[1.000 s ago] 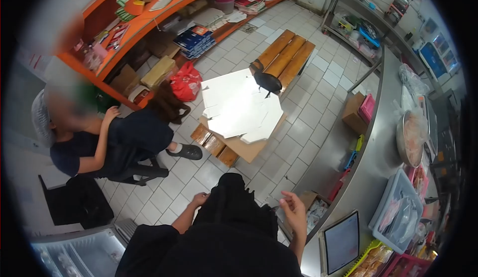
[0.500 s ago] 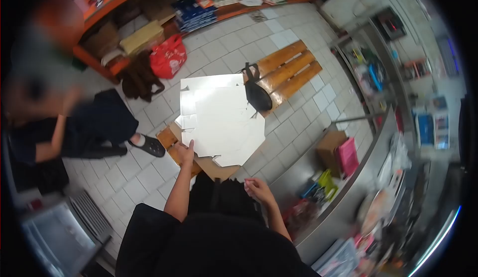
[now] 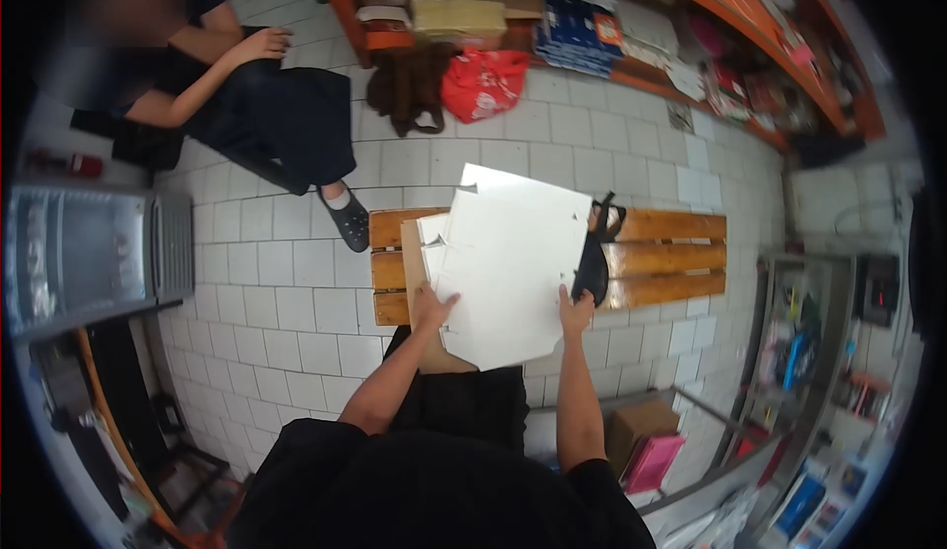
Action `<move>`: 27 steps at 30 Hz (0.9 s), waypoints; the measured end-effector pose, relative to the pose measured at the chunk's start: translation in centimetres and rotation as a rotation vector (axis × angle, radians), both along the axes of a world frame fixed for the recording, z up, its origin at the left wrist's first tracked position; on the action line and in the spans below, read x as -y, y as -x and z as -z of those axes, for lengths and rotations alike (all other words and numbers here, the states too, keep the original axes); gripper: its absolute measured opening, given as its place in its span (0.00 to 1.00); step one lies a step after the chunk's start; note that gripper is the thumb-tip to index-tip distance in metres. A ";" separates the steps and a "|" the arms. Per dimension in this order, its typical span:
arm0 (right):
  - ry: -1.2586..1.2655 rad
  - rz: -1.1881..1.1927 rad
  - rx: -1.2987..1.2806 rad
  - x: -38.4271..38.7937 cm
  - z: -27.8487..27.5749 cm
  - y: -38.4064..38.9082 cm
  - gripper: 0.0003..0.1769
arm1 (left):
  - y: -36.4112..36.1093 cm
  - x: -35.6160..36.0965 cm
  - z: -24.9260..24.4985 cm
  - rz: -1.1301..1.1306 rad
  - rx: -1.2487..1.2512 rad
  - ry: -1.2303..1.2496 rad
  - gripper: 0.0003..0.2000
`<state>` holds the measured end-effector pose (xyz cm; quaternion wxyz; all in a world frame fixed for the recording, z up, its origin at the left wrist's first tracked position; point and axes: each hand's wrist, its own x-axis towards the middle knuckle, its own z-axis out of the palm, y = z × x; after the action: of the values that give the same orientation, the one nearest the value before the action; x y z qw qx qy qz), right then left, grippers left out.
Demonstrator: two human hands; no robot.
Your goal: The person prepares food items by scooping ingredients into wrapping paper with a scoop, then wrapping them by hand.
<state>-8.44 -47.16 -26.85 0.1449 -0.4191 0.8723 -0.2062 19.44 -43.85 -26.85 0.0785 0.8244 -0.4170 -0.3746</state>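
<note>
1. Seated person (image 3: 286,115): at the far left of the floor area, one shoe near the left end of the bench (image 3: 671,256). This person's hands are apart from the work.
2. Brown cardboard (image 3: 432,355): lies under the left part of the white sheets (image 3: 513,263), over the bench's left section, its lower corner projecting toward the wearer.
3. Left hand (image 3: 432,309): closed on the left edge of the white sheets near the lower corner. The thumb lies over the face; the fingers are partly hidden.
4. White sheets: located between both hands, above the bench. The large upper sheet sits askew to the pieces showing at its left. Small cut notches show along the edges.
5. Progress: the cuts appear complete. The upper sheet is flat, with no panel standing upright, so any folding appears not to have been done. Alignment of the edges appears incomplete. The number of sheets handled or left cannot be determined.
6. Right hand (image 3: 575,312): closed on the right edge of the white sheets, thumb at the margin. Fingers beneath are not fully visible.
7. Black bag (image 3: 592,271): on the bench, just beside the right edge of the white sheets.
</note>
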 end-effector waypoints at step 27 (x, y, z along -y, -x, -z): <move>0.150 -0.365 0.640 11.7 -2.2 0.6 0.12 | 3.3 2.2 -5.2 -0.434 -0.124 -0.096 0.28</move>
<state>-9.00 -58.82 -24.65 0.4132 -0.4915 0.6764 -0.3608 16.11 -46.05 -21.66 0.1434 0.8730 -0.2059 -0.4182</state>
